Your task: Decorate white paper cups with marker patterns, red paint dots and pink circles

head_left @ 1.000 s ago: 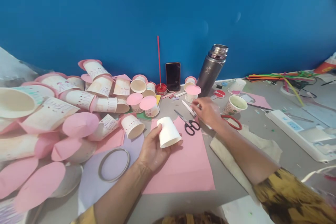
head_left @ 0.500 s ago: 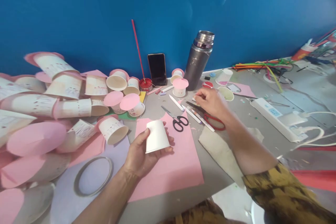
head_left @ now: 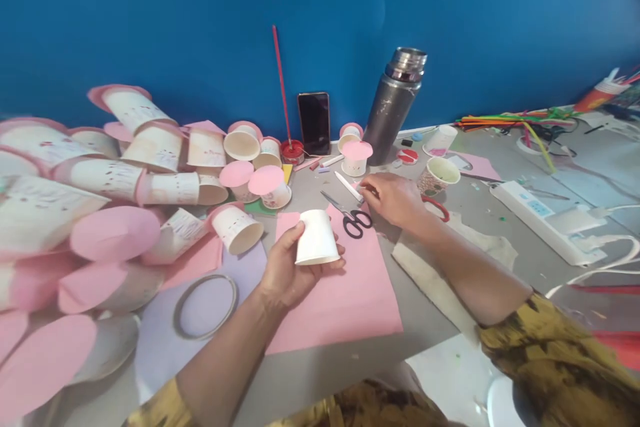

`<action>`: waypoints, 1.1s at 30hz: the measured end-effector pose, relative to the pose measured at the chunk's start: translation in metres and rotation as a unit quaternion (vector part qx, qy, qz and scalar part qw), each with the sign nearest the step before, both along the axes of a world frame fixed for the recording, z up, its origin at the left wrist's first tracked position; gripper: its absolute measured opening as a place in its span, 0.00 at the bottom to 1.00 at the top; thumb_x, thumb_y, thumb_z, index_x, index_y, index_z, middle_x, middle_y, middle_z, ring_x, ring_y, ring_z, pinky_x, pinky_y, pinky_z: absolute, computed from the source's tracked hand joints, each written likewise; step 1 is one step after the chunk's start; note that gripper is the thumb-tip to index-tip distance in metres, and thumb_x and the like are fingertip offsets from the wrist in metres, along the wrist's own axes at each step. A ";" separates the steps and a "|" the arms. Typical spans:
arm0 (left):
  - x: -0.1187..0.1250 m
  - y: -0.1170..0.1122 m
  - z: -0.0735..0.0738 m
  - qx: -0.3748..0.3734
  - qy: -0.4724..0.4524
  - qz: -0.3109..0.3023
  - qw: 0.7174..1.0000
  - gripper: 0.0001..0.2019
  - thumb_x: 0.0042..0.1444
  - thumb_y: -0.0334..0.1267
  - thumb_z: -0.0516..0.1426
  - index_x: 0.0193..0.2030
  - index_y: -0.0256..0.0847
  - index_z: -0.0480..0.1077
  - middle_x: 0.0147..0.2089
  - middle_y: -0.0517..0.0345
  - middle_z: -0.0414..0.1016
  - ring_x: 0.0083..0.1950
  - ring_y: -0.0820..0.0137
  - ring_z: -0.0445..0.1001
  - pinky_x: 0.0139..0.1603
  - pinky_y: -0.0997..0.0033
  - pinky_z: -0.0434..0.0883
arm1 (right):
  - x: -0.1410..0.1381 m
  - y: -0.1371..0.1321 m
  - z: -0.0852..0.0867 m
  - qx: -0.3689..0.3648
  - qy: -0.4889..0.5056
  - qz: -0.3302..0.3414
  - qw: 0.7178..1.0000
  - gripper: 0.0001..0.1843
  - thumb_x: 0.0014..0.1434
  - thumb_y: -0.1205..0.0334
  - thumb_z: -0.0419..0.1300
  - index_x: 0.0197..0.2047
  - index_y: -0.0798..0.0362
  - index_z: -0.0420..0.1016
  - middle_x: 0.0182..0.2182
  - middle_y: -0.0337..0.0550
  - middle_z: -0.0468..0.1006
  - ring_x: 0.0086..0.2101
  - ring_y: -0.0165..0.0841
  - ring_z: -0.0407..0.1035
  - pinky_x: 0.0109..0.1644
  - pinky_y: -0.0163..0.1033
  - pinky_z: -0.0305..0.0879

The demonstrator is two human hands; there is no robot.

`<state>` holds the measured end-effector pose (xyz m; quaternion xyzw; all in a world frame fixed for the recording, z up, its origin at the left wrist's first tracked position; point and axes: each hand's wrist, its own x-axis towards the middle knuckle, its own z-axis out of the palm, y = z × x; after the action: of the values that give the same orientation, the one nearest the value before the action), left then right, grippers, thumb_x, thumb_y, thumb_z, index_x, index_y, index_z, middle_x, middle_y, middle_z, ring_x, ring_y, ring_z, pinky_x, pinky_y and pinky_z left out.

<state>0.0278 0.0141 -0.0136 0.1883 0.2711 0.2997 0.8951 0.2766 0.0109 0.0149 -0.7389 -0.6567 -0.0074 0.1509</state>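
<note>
A plain white paper cup (head_left: pixel 317 238) is upside down in my left hand (head_left: pixel 290 270), with the thumb on its near side and the fingers behind it. My right hand (head_left: pixel 393 199) is low over the table, fingers curled together; what lies under them is hidden. Just left of its fingertips is a white marker (head_left: pixel 349 187). Black-handled scissors (head_left: pixel 353 219) lie between the two hands, partly over a pink paper sheet (head_left: pixel 345 300). A red scissor handle (head_left: pixel 437 208) shows beyond my right hand. My right forearm crosses above a beige cloth (head_left: pixel 425 267).
Paper cups with pink discs (head_left: pixel 115 233) crowd the left side. A roll of tape (head_left: pixel 205 307) lies on purple paper. At the back stand a phone (head_left: pixel 314 123), a steel flask (head_left: pixel 395 103) and a red paint pot (head_left: pixel 292 152). A power strip (head_left: pixel 547 223) is at right.
My right hand has moved left and nearer, from the red-handled scissors onto the spot where several markers lay. My left hand still holds the cup. The whole view has shifted slightly.
</note>
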 end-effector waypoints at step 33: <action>-0.004 0.007 -0.003 -0.002 -0.034 0.048 0.998 0.24 0.68 0.50 0.54 0.54 0.28 0.74 0.43 0.38 0.82 0.41 0.51 0.84 0.39 0.51 0.82 | -0.011 0.001 -0.004 -0.058 0.751 0.081 0.653 0.16 0.46 0.59 0.78 0.39 0.50 0.84 0.39 0.45 0.84 0.30 0.28 0.72 0.30 0.34 0.69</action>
<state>0.0238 0.0208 -0.0165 0.1630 0.2501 0.3479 0.8888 0.2659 0.0114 0.0110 -0.4437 -0.3757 0.6003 0.5493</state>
